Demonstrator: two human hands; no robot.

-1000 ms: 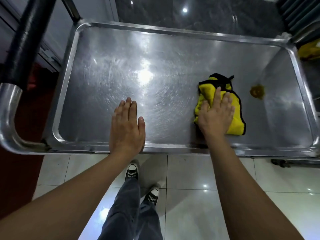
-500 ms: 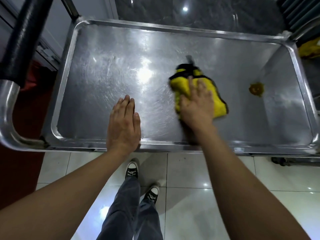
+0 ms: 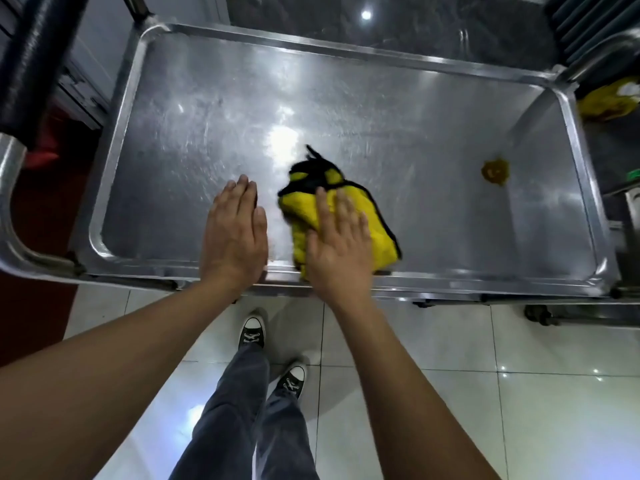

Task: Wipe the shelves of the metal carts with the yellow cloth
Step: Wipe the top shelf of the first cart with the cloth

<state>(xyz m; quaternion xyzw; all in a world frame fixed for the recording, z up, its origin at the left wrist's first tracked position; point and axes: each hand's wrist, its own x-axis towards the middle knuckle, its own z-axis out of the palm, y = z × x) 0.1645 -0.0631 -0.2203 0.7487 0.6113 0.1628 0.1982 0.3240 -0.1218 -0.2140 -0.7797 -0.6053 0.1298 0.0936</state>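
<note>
Right hand (image 3: 337,247) flat, fingers straight and slightly spread, pressing yellow cloth (image 3: 349,221) onto top shelf (image 3: 398,133) of metal cart; nothing gripped. Cloth bunched, near the near rim, about mid-length of shelf, long axis running near to far, black-edged end pointing far. Left hand (image 3: 235,233) just left of cloth, also flat, palm down on bare steel, holding nothing. Brownish stain (image 3: 495,172) well apart to the right and slightly farther; right hand nearer to it. Judgement: next stroke probably rightward and away, toward stain.
</note>
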